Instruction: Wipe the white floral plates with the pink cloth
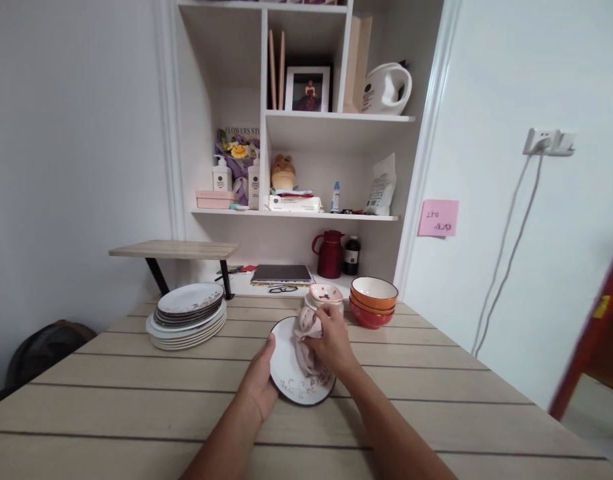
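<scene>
- The fingers of the right hand are closed around a pinkish cloth and press it on a white plate.
- The left hand grips the left rim of the plate, thumb on the face; the plate is tilted above the wooden table.
- A stack of plates lies at the left.
- Small patterned bowls and orange bowls stand just behind the hands.

My work surface is a pale wooden plank table; on it, far left, rests a stack of plates; far centre, a small patterned bowl; just right of it, stacked orange and red bowls.
</scene>
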The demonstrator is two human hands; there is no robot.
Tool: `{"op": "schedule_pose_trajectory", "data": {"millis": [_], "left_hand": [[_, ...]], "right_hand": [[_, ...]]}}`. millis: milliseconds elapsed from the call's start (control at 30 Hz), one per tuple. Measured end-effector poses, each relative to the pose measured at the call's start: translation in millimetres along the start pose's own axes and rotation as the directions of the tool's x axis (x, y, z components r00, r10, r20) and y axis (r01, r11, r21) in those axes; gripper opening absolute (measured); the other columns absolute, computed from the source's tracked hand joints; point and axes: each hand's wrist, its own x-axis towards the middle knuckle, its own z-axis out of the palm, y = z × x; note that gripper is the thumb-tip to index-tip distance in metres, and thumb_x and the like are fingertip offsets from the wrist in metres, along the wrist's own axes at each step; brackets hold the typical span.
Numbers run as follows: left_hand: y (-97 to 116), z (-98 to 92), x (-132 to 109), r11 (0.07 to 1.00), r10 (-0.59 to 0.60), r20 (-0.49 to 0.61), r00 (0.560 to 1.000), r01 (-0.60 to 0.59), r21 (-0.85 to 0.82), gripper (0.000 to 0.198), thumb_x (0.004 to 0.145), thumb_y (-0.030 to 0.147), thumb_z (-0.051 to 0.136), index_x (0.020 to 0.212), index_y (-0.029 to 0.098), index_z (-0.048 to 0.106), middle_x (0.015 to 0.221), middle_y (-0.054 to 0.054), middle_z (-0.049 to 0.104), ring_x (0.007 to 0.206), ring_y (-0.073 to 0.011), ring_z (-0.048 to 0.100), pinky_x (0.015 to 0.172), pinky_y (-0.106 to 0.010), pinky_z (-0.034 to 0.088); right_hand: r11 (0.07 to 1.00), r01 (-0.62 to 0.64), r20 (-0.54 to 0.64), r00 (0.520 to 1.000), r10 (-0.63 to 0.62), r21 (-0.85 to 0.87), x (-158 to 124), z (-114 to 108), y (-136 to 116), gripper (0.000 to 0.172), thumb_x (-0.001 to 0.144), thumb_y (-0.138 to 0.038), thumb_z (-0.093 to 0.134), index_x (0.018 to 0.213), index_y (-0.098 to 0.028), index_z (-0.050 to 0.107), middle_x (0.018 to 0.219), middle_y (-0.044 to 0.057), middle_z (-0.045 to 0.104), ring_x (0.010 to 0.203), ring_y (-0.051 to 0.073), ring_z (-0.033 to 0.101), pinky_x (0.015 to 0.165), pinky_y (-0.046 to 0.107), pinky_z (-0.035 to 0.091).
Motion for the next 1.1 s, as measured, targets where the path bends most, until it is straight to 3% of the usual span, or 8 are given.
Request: {"op": "schedule_pose_trajectory", "data": {"millis": [67, 333, 567, 667, 767, 867, 1000, 1100], "left_hand": [[-0.5, -0.4, 0.7, 1.0, 0.001, 0.004, 1.0, -0.001, -0.003, 0.065, 0.081, 0.046, 0.059, 0.134, 0.01, 0.049, 0.121, -0.02, 0.065, 0.113, -0.0326, 0.061, 0.103, -0.046, 0.041], [-1.3, -2.6, 3.3, 0.994, 0.028, 0.032, 0.999, -0.025, -0.111, 0.063, 0.082, 0.042, 0.06, 0.136, 0.012, 0.047, 0.121, -0.018, 0.066, 0.114, -0.0321, 0.06, 0.1, -0.045, 0.043], [2.9, -3.3, 5.8, 0.995, 0.056, -0.008, 0.998, -0.057, -0.084, 0.057, 0.085, 0.041, 0.056, 0.131, 0.008, 0.052, 0.114, -0.017, 0.07, 0.103, -0.0281, 0.066, 0.094, -0.039, 0.048], [4.1, -2.7, 4.0, 0.995, 0.056, -0.006, 0.998, -0.056, -0.082, 0.055, 0.084, 0.039, 0.058, 0.13, 0.008, 0.053, 0.114, -0.016, 0.07, 0.102, -0.0271, 0.066, 0.093, -0.038, 0.049], [3.9, -2.1, 2.1, 0.996, 0.044, 0.004, 0.999, -0.044, -0.084, 0.054, 0.084, 0.038, 0.059, 0.129, 0.009, 0.054, 0.115, -0.016, 0.069, 0.102, -0.0276, 0.066, 0.092, -0.038, 0.05], [3.2, -2.1, 1.7, 0.996, 0.039, -0.009, 0.999, -0.039, -0.08, 0.053, 0.085, 0.038, 0.057, 0.129, 0.009, 0.054, 0.115, -0.015, 0.069, 0.103, -0.0275, 0.066, 0.093, -0.039, 0.049], [2.3, -4.6, 2.9, 0.998, 0.022, 0.025, 0.999, -0.021, -0.063, 0.054, 0.083, 0.04, 0.059, 0.128, 0.009, 0.054, 0.11, -0.015, 0.071, 0.102, -0.0282, 0.066, 0.094, -0.04, 0.048], [1.6, -6.4, 4.1, 0.998, 0.003, 0.106, 0.994, 0.004, -0.059, 0.057, 0.083, 0.046, 0.057, 0.126, 0.01, 0.056, 0.11, -0.016, 0.072, 0.104, -0.0287, 0.066, 0.095, -0.042, 0.047]], "right_hand": [[0.996, 0.066, -0.034, 0.997, -0.068, -0.056, -1.1, 4.1, -5.7, 0.034, 0.068, -0.019, 0.066, 0.1, -0.022, 0.058, 0.121, 0.008, 0.05, 0.112, 0.026, 0.045, 0.094, 0.037, 0.033], [0.933, 0.252, 0.175, 0.962, -0.212, -0.258, -5.3, 20.2, -23.8, 0.031, 0.077, -0.006, 0.049, 0.105, -0.018, 0.053, 0.109, 0.011, 0.056, 0.102, 0.025, 0.046, 0.088, 0.036, 0.031], [0.934, 0.357, 0.449, 0.834, -0.322, 0.007, -22.9, 3.7, -19.4, 0.049, 0.083, -0.045, 0.057, 0.125, -0.021, 0.049, 0.143, 0.013, 0.037, 0.13, 0.03, 0.03, 0.105, 0.047, 0.026], [0.938, 0.316, 0.532, 0.775, -0.341, 0.14, -22.8, -6.6, -11.4, 0.034, 0.094, -0.041, 0.039, 0.119, -0.025, 0.056, 0.143, 0.008, 0.041, 0.135, 0.026, 0.029, 0.106, 0.043, 0.027], [0.94, 0.307, 0.567, 0.752, -0.336, 0.149, -19.5, -14.1, -6.6, 0.037, 0.087, -0.039, 0.051, 0.121, -0.025, 0.056, 0.144, 0.008, 0.039, 0.135, 0.028, 0.029, 0.106, 0.042, 0.029], [0.932, 0.353, 0.552, 0.761, -0.339, 0.086, -19.4, -16.0, -11.2, 0.052, 0.071, -0.025, 0.066, 0.121, -0.021, 0.054, 0.134, 0.012, 0.046, 0.123, 0.028, 0.04, 0.099, 0.038, 0.035], [0.916, 0.398, 0.531, 0.765, -0.364, 0.056, -25.4, -7.1, -29.2, 0.04, 0.069, -0.006, 0.051, 0.103, -0.023, 0.06, 0.104, 0.004, 0.057, 0.09, 0.018, 0.053, 0.076, 0.024, 0.039], [0.917, 0.399, 0.449, 0.815, -0.367, 0.026, -24.7, 5.5, -39.6, 0.035, 0.073, -0.008, 0.048, 0.1, -0.025, 0.062, 0.101, 0.003, 0.057, 0.088, 0.017, 0.053, 0.07, 0.023, 0.037]]}}
